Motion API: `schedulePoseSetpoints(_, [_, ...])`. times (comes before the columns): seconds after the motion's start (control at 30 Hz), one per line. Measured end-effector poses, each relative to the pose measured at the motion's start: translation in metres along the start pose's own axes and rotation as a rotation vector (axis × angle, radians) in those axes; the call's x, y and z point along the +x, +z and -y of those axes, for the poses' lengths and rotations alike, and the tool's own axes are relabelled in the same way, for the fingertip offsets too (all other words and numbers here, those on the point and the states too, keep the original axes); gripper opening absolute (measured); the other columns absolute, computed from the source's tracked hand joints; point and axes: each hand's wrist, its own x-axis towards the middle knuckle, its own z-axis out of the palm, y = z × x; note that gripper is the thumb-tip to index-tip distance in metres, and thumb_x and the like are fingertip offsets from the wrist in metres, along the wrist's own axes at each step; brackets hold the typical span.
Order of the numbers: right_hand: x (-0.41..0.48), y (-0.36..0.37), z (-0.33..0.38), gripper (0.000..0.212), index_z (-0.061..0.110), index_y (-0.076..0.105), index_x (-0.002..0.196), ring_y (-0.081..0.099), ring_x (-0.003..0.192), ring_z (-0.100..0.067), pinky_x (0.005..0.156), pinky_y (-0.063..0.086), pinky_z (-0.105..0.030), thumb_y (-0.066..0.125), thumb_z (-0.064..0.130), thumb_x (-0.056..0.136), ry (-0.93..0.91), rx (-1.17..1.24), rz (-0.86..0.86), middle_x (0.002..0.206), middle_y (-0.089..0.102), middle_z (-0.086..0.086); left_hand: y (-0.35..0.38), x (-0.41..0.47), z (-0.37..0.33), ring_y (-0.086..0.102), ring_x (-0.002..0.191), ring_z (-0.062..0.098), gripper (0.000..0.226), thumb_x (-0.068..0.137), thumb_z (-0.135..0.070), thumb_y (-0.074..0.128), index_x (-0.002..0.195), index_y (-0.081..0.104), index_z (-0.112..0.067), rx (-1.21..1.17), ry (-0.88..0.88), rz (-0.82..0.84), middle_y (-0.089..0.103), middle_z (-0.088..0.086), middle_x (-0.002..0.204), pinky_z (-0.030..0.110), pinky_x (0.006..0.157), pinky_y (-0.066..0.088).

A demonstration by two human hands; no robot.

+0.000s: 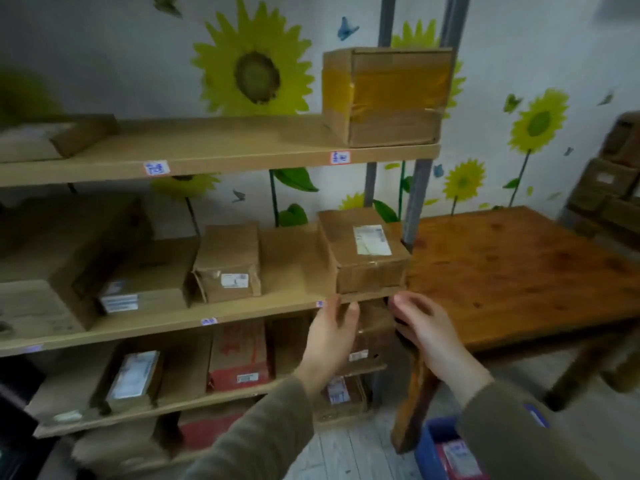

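Observation:
A brown cardboard box point(375, 336) with a small white label stands at the right end of the third shelf, just under the middle shelf board point(263, 311). My left hand point(329, 344) lies with straight fingers against the box's left side, thumb at its front edge. My right hand point(427, 336) is on the box's right side with its fingers curled round that edge. The image is blurred, so the exact contact is hard to read. Both sleeves are olive-grey.
Several taped parcels fill the shelves: one point(367, 254) directly above my hands, one point(384, 95) on the top shelf, a red box point(239, 355) to the left. A wooden table point(519, 271) stands to the right, a blue bin point(446, 448) on the floor below.

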Motion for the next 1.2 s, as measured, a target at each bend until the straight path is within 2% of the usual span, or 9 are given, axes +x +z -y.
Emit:
schedulePoseSetpoints(0.1, [0.018, 0.046, -0.006, 0.017, 0.025, 0.066, 0.099, 0.064, 0.100, -0.023, 0.093, 0.050, -0.046, 0.066, 0.032, 0.083, 0.034, -0.021, 0.025, 0.107, 0.068, -0.006, -0.038, 0.019, 0.014, 0.058, 0.102, 0.005, 0.029, 0.097, -0.030, 0.044, 0.124, 0.047, -0.018, 0.004, -0.025, -0.038, 0.054, -0.014, 0.099, 0.004, 0.069, 0.037])
schedulePoseSetpoints(0.23, [0.044, 0.094, -0.008, 0.016, 0.031, 0.065, 0.095, 0.060, 0.105, -0.022, 0.098, 0.045, -0.047, 0.066, 0.038, 0.081, 0.043, -0.085, 0.079, 0.109, 0.066, -0.001, -0.070, 0.047, 0.033, 0.045, 0.128, 0.018, 0.051, 0.097, -0.034, 0.043, 0.140, 0.036, -0.009, 0.033, -0.082, -0.094, 0.050, 0.005, 0.137, 0.018, 0.092, 0.036])
schedulePoseSetpoints(0.33, [0.073, 0.126, -0.006, 0.009, 0.031, 0.062, 0.094, 0.059, 0.106, -0.019, 0.101, 0.044, -0.043, 0.063, 0.033, 0.085, 0.043, -0.109, 0.169, 0.108, 0.065, 0.000, -0.096, 0.069, 0.047, 0.042, 0.132, 0.020, 0.054, 0.096, -0.036, 0.044, 0.142, 0.034, -0.010, 0.049, -0.104, -0.163, 0.044, 0.007, 0.143, 0.028, 0.105, 0.035])
schedulePoseSetpoints(0.53, [0.143, 0.189, -0.007, 0.018, 0.023, 0.062, 0.102, 0.059, 0.104, -0.014, 0.099, 0.045, -0.037, 0.064, 0.031, 0.086, 0.064, -0.142, 0.337, 0.116, 0.063, -0.002, -0.156, 0.103, 0.062, 0.046, 0.127, 0.023, 0.051, 0.095, -0.031, 0.048, 0.139, 0.038, -0.009, 0.045, -0.196, -0.430, 0.048, 0.008, 0.138, 0.035, 0.102, 0.039])
schedulePoseSetpoints(0.7, [0.181, 0.238, -0.010, 0.057, 0.020, 0.046, 0.133, 0.048, 0.121, -0.020, 0.104, 0.040, -0.040, 0.062, 0.046, 0.084, 0.073, -0.367, 0.442, 0.137, 0.047, -0.001, -0.194, 0.142, 0.075, 0.058, 0.090, 0.023, 0.034, 0.093, -0.026, 0.050, 0.116, 0.053, -0.001, 0.085, -0.290, -0.623, 0.060, 0.012, 0.102, 0.031, 0.072, 0.044])
schedulePoseSetpoints(0.87, [0.196, 0.261, -0.021, 0.079, 0.016, 0.027, 0.146, 0.037, 0.134, -0.026, 0.110, 0.033, -0.044, 0.059, 0.053, 0.083, 0.217, -0.350, 0.472, 0.150, 0.031, -0.005, -0.209, 0.166, 0.092, 0.058, 0.095, 0.021, 0.040, 0.094, -0.026, 0.050, 0.128, 0.049, -0.005, 0.006, -0.399, -0.632, 0.060, 0.008, 0.109, 0.031, 0.081, 0.047])
schedulePoseSetpoints(1.0, [0.196, 0.269, -0.028, 0.069, 0.015, 0.027, 0.146, 0.041, 0.131, -0.026, 0.105, 0.037, -0.037, 0.052, 0.047, 0.090, 0.207, -0.317, 0.479, 0.148, 0.036, -0.006, -0.212, 0.173, 0.097, 0.058, 0.086, 0.018, 0.041, 0.094, -0.034, 0.048, 0.125, 0.054, -0.007, -0.028, -0.399, -0.611, 0.062, 0.004, 0.099, 0.028, 0.075, 0.045])
schedulePoseSetpoints(1.1, [0.195, 0.268, -0.025, 0.049, 0.012, 0.039, 0.140, 0.055, 0.110, -0.025, 0.089, 0.044, -0.033, 0.049, 0.030, 0.095, 0.280, -0.063, 0.373, 0.131, 0.054, -0.011, -0.214, 0.171, 0.093, 0.062, 0.082, 0.020, 0.036, 0.092, -0.043, 0.050, 0.104, 0.063, -0.011, -0.291, -0.338, -0.676, 0.067, 0.006, 0.090, 0.032, 0.073, 0.049])
schedulePoseSetpoints(1.2, [0.197, 0.260, -0.025, 0.037, 0.011, 0.050, 0.129, 0.060, 0.101, -0.026, 0.093, 0.047, -0.041, 0.048, 0.025, 0.095, 0.383, 0.152, 0.306, 0.115, 0.062, -0.013, -0.218, 0.167, 0.090, 0.064, 0.088, 0.021, 0.028, 0.090, -0.034, 0.057, 0.107, 0.061, -0.011, -0.354, -0.268, -0.782, 0.066, 0.007, 0.097, 0.027, 0.069, 0.050])
